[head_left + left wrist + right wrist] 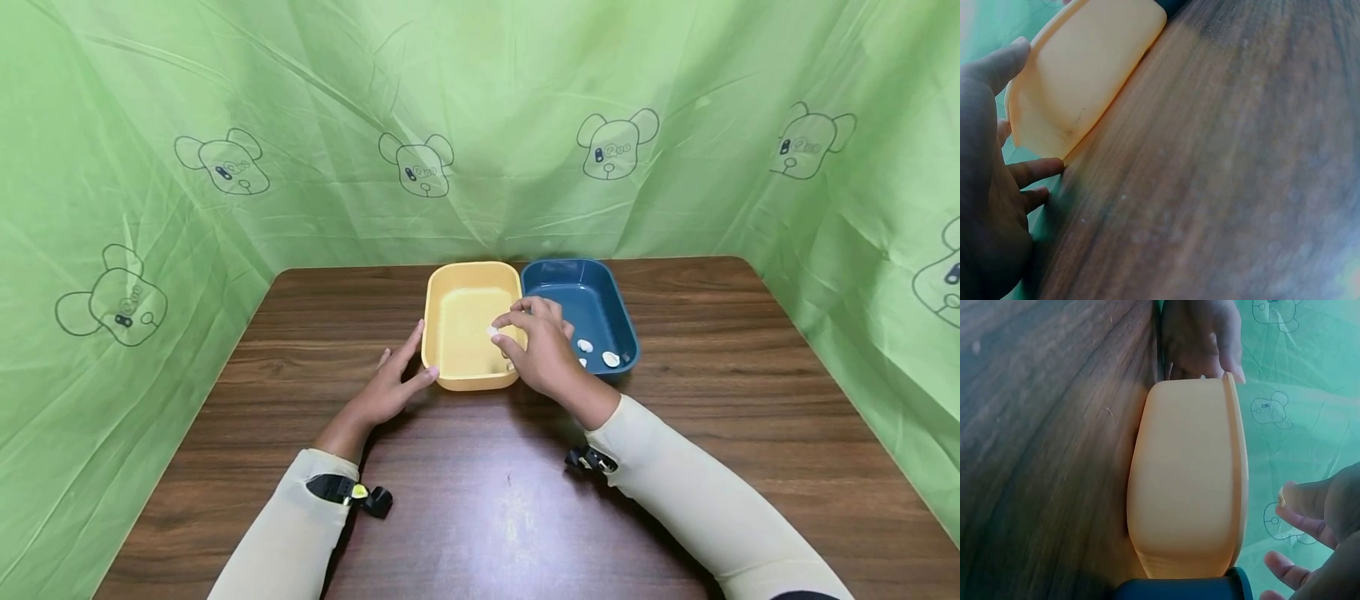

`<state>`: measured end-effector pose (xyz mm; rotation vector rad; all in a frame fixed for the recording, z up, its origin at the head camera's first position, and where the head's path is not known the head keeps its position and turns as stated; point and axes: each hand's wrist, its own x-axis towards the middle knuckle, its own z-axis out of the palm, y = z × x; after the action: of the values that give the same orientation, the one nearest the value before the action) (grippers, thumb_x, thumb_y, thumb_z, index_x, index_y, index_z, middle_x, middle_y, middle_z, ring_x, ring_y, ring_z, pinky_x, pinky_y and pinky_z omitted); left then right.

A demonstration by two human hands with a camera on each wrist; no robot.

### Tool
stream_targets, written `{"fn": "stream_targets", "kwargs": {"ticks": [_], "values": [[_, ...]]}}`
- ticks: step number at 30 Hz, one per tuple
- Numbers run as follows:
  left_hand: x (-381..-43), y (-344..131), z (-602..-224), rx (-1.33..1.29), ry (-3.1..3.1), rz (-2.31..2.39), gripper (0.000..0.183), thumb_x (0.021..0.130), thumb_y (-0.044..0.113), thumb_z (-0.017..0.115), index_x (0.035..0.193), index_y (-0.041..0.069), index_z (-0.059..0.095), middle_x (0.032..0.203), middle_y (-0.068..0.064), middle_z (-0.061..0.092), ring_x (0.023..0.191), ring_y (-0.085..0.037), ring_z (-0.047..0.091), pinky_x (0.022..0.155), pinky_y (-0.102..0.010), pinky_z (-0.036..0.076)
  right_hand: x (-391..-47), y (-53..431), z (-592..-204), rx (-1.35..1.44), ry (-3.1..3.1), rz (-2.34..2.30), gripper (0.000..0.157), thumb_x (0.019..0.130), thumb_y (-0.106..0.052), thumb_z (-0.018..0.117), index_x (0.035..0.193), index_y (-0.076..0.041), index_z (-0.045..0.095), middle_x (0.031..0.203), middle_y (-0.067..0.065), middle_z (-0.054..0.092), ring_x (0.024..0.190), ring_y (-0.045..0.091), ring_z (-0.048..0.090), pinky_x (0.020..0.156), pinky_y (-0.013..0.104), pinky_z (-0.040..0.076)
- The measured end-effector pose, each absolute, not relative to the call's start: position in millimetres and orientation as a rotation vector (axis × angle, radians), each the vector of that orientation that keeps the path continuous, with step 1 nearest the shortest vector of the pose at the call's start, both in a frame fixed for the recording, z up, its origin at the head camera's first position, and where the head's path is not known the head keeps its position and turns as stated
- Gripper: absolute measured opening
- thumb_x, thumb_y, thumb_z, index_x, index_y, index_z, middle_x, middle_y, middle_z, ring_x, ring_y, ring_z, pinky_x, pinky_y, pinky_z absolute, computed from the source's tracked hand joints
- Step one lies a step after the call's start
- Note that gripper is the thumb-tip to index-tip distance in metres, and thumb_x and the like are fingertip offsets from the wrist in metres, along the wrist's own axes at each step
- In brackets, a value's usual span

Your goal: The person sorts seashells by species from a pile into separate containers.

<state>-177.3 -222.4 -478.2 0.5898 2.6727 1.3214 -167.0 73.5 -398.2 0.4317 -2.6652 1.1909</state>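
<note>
A small white seashell (492,331) is pinched between the thumb and forefinger of my right hand (546,354), over the right half of a yellow tray (474,383). In the right wrist view a sliver of the shell (1281,499) shows at the fingertips. My left hand (388,390) rests against the yellow tray's left side, fingers fairly straight, thumb at the near left corner of the rim. A blue tray (626,321) stands directly right of the yellow one, with several white shells (611,359) near its front. My right hand partly covers both trays.
The trays stand on a dark wood-grain table (465,475), near its back edge. Green curtains (510,200) with bear-head drawings hang behind and at both sides. Each sleeve carries a strapped black wrist camera (377,502).
</note>
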Motion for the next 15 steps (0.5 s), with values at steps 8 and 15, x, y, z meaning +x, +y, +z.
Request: {"fn": "stream_targets", "kwargs": {"ticks": [8,15], "values": [[-178.3,-222.4,-480.0,0.59,2.676,1.319,0.09,0.111,0.038,0.062,0.178,0.028,0.003,0.183,-0.006,0.02,0.17,-0.036,0.022,0.132,-0.074,-0.011,-174.8,72.5,-396.0,0.408,-2.665,1.202,0.019,0.103,-0.023,0.079,0.119,-0.015,0.084,0.142,0.016,0.06,0.147,0.042,0.041,0.116,0.072,0.026],[-178.3,-222.2,-480.0,0.587,2.675,1.317,0.089,0.111,0.039,0.062,0.178,0.029,0.004,0.184,-0.006,0.02,0.17,-0.037,0.022,0.132,-0.074,-0.011,-179.2,71.7,-395.9,0.41,-2.682,1.193,0.023,0.103,-0.022,0.078,0.124,-0.015,0.084,0.143,0.015,0.059,0.146,0.04,0.041,0.117,0.07,0.027]]}}
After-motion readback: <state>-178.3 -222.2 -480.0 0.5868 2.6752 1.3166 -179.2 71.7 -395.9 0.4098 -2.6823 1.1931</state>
